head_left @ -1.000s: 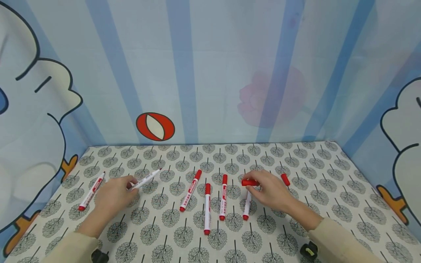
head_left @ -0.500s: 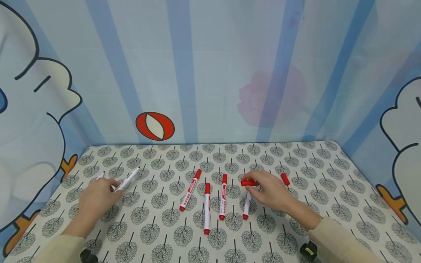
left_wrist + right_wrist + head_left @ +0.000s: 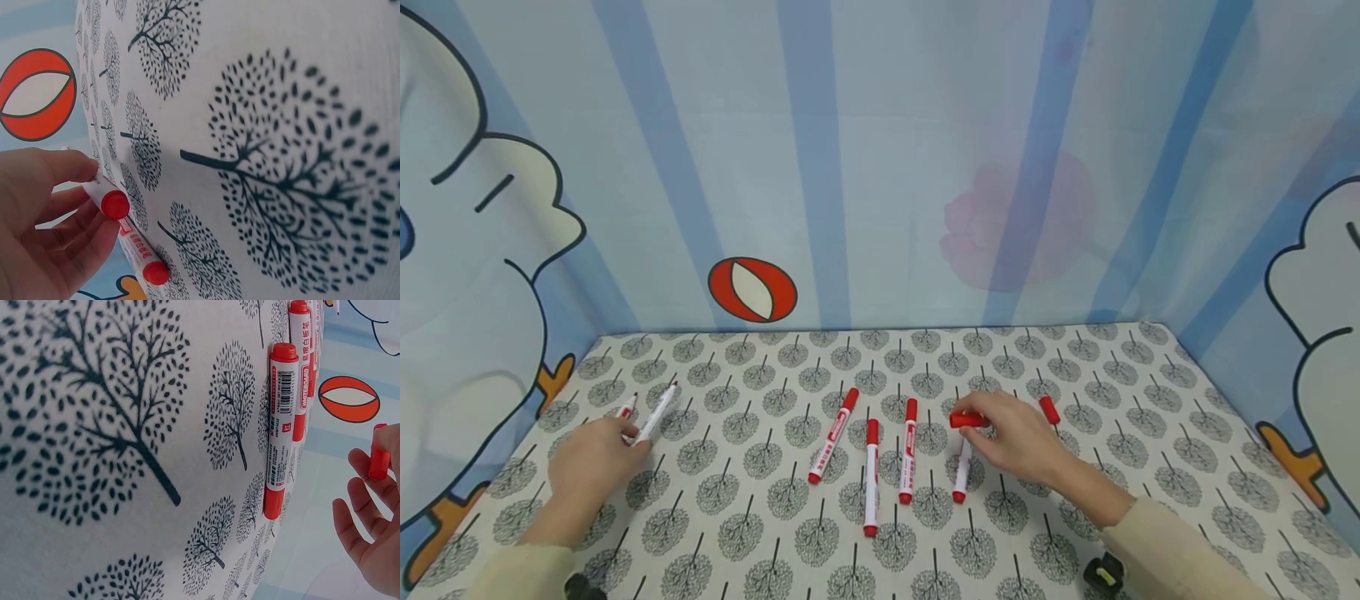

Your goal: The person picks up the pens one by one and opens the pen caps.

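Note:
In the head view my left hand (image 3: 593,467) pinches a white whiteboard marker (image 3: 658,410) with a bare dark tip pointing away. Its red end plug faces the left wrist camera. Close beside and below it, partly hidden by the hand, a second uncapped marker (image 3: 627,407) lies on the cloth. Over on the right side, my right hand (image 3: 1018,442) pinches a red marker cap (image 3: 967,419) between thumb and fingers. Below that hand lies another marker (image 3: 962,471), its far end hidden by the fingers. A loose red cap (image 3: 1049,409) lies just beyond the hand.
Capped red markers lie mid-table: a slanted one (image 3: 833,437), one nearest the front (image 3: 871,479) and one to its right (image 3: 908,454). A tree-print cloth (image 3: 760,533) covers the table. Behind it hangs a striped curtain (image 3: 895,167).
My left hand has carried its marker leftward and toward the front, over the marker lying on the left. The marker now points more steeply away. My right hand stays still with the cap.

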Motion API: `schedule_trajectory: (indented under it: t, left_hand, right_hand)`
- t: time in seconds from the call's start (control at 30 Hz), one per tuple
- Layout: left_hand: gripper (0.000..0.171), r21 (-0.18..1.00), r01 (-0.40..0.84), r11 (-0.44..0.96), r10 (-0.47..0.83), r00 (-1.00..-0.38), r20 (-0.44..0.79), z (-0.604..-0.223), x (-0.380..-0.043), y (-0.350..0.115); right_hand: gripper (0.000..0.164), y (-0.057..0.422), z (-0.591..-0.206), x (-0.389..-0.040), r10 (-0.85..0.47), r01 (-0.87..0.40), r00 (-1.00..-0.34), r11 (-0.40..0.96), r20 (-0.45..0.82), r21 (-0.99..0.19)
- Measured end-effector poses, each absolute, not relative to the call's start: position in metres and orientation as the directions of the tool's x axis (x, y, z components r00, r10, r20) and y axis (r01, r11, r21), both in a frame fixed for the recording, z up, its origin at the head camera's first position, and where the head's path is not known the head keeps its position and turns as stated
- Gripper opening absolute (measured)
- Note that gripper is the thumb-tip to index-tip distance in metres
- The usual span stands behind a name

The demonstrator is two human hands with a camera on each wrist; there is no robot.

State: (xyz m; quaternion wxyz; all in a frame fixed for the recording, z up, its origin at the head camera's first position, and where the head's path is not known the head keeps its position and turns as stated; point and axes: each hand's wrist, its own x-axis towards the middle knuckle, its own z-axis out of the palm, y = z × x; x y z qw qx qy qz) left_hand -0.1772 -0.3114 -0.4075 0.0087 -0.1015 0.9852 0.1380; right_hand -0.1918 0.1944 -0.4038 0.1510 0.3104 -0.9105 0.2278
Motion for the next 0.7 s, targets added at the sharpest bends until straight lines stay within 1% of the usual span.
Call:
schedule_trajectory:
  t: [0.3, 0.4, 0.7]
  left_hand:
    - [0.035, 0.248, -0.308, 0.919, -0.296, -0.951, -0.085, -0.405, -0.177, -0.317]
    - [0.034, 0.248, -0.323, 0.913, -0.308, -0.946, -0.098, -0.403, -0.176, -0.319]
    - [0.032, 0.246, -0.282, 0.927, -0.266, -0.959, -0.099, -0.404, -0.175, -0.327]
  right_hand:
    - [0.025, 0.195, -0.404, -0.192, -0.498, -0.633, -0.764, 0.702, 0.410, -0.325]
    - [0.026, 0.196, -0.406, -0.192, -0.499, -0.638, -0.758, 0.701, 0.420, -0.318]
    - [0.026, 0.196, -0.407, -0.192, -0.498, -0.642, -0.754, 0.698, 0.429, -0.318]
